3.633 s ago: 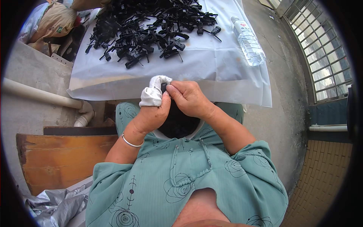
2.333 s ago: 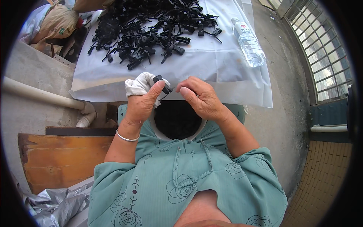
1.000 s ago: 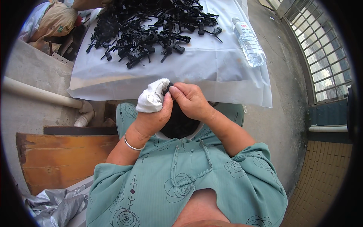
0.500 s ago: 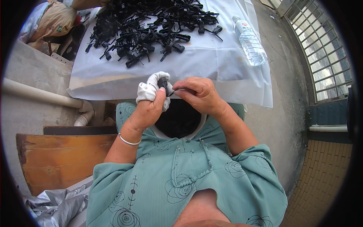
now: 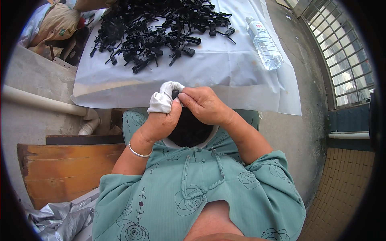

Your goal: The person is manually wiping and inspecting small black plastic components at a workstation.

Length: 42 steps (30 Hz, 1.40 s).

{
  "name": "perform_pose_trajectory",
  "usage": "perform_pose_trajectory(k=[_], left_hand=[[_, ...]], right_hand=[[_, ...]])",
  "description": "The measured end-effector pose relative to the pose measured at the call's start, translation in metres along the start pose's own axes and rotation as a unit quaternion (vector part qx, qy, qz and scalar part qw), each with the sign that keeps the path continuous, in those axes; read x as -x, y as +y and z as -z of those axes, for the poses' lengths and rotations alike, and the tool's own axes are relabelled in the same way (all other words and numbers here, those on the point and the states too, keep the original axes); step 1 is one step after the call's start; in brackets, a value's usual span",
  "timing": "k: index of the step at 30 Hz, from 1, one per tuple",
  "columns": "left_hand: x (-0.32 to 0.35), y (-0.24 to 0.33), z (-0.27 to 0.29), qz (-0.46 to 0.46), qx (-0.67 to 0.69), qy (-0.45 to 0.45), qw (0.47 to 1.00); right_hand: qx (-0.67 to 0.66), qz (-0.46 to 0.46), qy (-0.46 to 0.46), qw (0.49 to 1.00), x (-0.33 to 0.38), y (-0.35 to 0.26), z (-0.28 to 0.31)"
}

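My left hand [image 5: 161, 123] is closed around a small black plastic part [image 5: 175, 94], with a bunched white cloth [image 5: 161, 102] wrapped about the fingers. Its thumb presses against the part's near side. From the right, my right hand [image 5: 207, 105] meets it in a pinch at the same part. My fingers hide most of the part, and I cannot make out what the right fingertips grip. Below both hands, between my knees, is a white-rimmed container [image 5: 172, 143] with a dark inside. A heap of similar black plastic parts [image 5: 155, 36] with thin stems lies on the table ahead.
White plastic sheeting [image 5: 225, 82] covers the table and hangs over its near edge. A clear water bottle [image 5: 265, 46] lies at the right. A pale pipe [image 5: 44, 99] and a wooden board [image 5: 72, 170] are at the left, a barred window [image 5: 341, 52] at the right.
My right hand has moved left and closed in on the black part. The thin black strip that showed between the hands is now hidden. The sheet's right corner has shifted outward.
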<state>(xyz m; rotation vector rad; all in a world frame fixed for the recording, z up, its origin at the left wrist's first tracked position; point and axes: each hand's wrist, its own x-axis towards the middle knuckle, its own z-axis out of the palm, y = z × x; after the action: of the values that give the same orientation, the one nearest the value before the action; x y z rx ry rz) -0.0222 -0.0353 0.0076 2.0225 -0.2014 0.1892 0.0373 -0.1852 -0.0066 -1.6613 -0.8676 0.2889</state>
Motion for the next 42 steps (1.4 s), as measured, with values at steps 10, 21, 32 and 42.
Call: perform_pose_trajectory(k=[10,21,32,42], left_hand=[[-0.002,-0.011,0.014,-0.061,-0.12,-0.018,0.991],[-0.021,-0.034,0.009,0.093,0.086,-0.008,0.992],[-0.041,-0.027,0.004,0.249,0.459,-0.044,0.852],[-0.028,-0.006,-0.007,0.052,0.265,0.068,0.961]], right_hand=[[0.15,-0.044,0.002,0.988,-0.018,0.006,0.024],[0.456,-0.159,0.11,0.869,-0.055,0.023,0.044],[0.216,0.088,0.144,0.962,-0.026,0.014,0.059],[0.187,0.188,0.096,0.959,-0.007,-0.025,0.024]])
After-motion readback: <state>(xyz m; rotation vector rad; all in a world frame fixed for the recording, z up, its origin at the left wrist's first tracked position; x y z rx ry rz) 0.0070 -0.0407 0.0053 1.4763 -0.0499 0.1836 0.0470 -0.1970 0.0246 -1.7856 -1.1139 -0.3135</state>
